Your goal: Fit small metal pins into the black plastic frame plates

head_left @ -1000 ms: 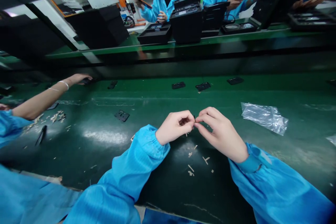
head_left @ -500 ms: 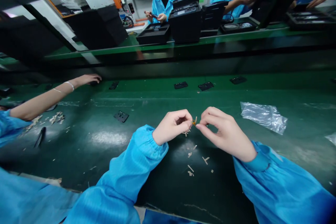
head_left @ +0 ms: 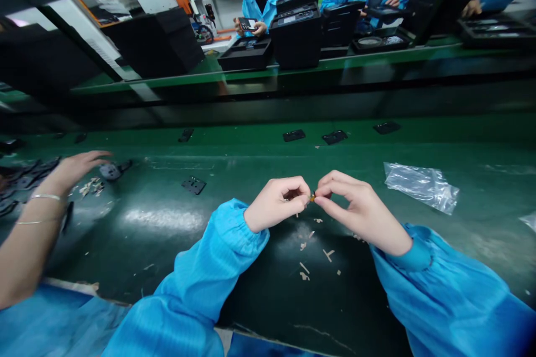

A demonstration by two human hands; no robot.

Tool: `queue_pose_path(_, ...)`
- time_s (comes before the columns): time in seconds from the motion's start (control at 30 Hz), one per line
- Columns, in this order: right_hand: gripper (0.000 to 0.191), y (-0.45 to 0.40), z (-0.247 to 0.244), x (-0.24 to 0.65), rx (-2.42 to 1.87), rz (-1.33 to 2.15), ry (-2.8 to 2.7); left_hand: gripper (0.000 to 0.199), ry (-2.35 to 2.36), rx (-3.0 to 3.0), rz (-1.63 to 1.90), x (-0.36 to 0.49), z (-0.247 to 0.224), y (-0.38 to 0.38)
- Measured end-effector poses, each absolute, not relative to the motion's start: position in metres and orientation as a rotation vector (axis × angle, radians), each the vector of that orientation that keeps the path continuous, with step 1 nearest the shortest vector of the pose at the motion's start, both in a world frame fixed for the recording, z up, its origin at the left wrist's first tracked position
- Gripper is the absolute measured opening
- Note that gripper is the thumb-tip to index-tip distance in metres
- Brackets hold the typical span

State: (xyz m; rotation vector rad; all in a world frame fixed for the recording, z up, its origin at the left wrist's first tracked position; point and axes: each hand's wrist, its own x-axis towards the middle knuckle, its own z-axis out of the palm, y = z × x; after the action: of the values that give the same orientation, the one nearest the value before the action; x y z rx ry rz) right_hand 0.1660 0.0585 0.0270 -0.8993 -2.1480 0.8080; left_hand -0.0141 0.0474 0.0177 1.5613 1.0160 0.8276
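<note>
A tiny orange-yellow piece (head_left: 312,198) sits between my two hands above the dark green work surface (head_left: 259,290). My left hand (head_left: 280,202) pinches it from the left with thumb and forefinger. From the right, the closed fingertips of my right hand (head_left: 355,209) meet at the same piece, and whether they grip it too is too small to tell. Below the hands lie several small beige scraps (head_left: 328,256). A flat black part (head_left: 194,184) rests to the left of my left hand.
A clear plastic bag (head_left: 421,185) lies at the right. Flat black parts (head_left: 293,135) lie along the back. At the left, another person's hand (head_left: 79,167) is near black parts and scraps. Black boxes (head_left: 295,39) stand on a raised shelf, with people behind it.
My fingertips have come together at the small piece; the beige strip there no longer shows. The neighbouring person's hand moved left and nearer. Black parts at the back shifted slightly right.
</note>
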Motion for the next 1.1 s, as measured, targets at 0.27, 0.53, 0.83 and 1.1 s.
queue_pose_path(0.27, 0.02, 0.06, 0.035, 0.175, -0.913, 0.623, -2.332, 0.011, 1.022, 1.126, 0.897, -0.02, 0.014, 0.056)
queue_pose_path(0.53, 0.011, 0.055, 0.03, 0.17, -0.824, 0.371, -2.376, 0.009, 0.983, 0.903, 0.804, -0.016, 0.018, 0.055)
queue_pose_path(0.83, 0.009, 0.054, 0.023, 0.164, -0.724, -0.029, -2.275, 0.011, 0.976, 1.055, 0.648, -0.01, 0.019, 0.048)
queue_pose_path(1.1, 0.009, 0.072, 0.009, 0.172, -0.95, 0.139, -2.306, 0.016, 1.599, 1.983, 0.376, -0.004, -0.005, 0.166)
